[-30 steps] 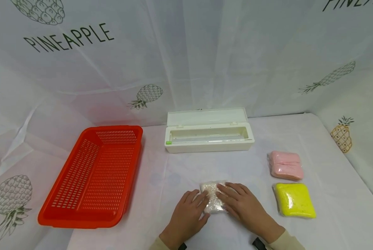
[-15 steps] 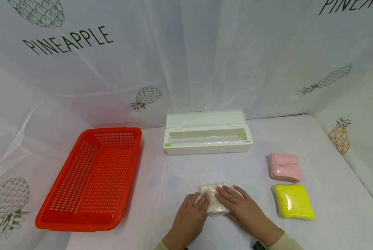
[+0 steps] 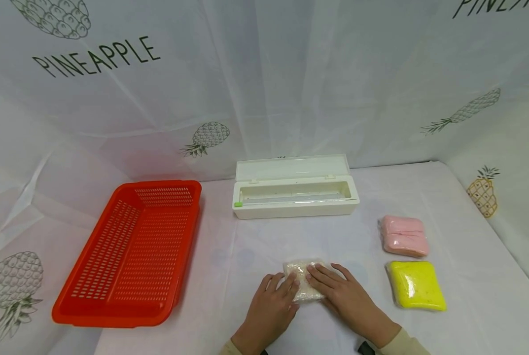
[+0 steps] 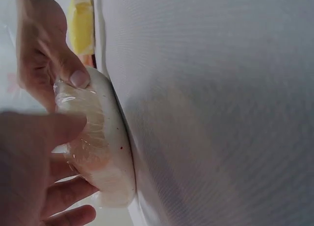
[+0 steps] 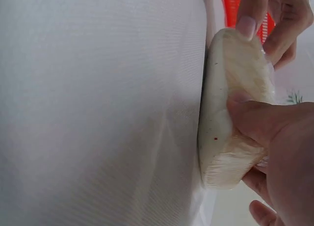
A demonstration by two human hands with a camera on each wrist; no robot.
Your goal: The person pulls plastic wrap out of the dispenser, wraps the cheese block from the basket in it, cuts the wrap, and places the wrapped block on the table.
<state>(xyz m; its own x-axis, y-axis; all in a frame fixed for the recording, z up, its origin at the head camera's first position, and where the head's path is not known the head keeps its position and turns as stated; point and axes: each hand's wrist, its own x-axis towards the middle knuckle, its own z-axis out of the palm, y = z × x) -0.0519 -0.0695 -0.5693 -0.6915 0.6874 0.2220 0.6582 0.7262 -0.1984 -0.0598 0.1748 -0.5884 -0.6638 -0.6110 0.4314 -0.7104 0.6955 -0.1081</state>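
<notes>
A white block wrapped in clear plastic film lies on the white tablecloth, close to the person. Its film is wrinkled on top, and small dark red specks dot its side in the wrist views. My left hand rests its fingers on the block's left part, its thumb against the film. From the right, my right hand lays nearly straight fingers across the top, while its thumb presses the near side. Part of the block is hidden under both hands.
Behind the hands stands a long white film dispenser, its lid raised. A red perforated basket is at the left. To the right lie a wrapped pink block and a wrapped yellow block. Pineapple-print cloth hangs behind.
Over the last second, my left fingers have drawn closer together and shifted slightly on the block's left part. My right hand has moved only slightly on top. The block stays in place.
</notes>
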